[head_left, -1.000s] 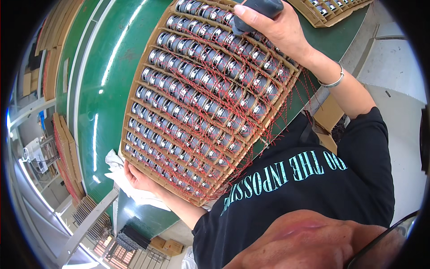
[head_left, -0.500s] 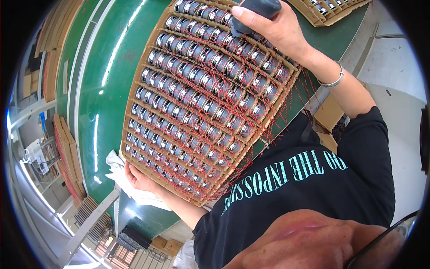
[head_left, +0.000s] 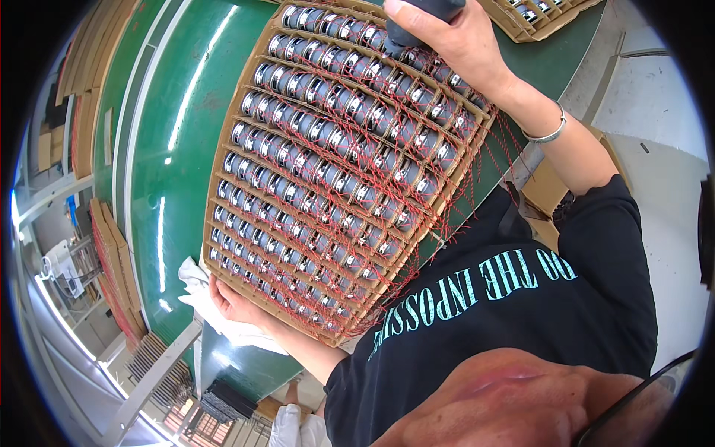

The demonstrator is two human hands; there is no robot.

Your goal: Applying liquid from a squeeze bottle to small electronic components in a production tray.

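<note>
- The cardboard tray (head_left: 217,170) is lying on the green bench (head_left: 179,201), right in front of me, its near side by the bench edge.
- My right grip (head_left: 465,41) is closing around a dark tool (head_left: 402,36) over the tray's far rows; whether its tip is touching a part, I cannot tell.
- My left grip (head_left: 234,305) is touching the tray's lower-left edge, beside a white cloth (head_left: 223,324); its fingers are partly hidden, so I cannot tell how firmly they are closing.
- Loaded like this, the tray is probably feeling heavy, its cardboard bending if lifted one-handed; two opposite sides are looking like the best holds.
- The loose red wires (head_left: 439,223) are looking soft, fragile and easy to snag; the smooth metal-rimmed parts (head_left: 309,123), slippery.
- I am counting one full tray, ten rows, one tool, one cloth, and one second tray (head_left: 547,30), partly showing; single parts are crowding too closely to count.
</note>
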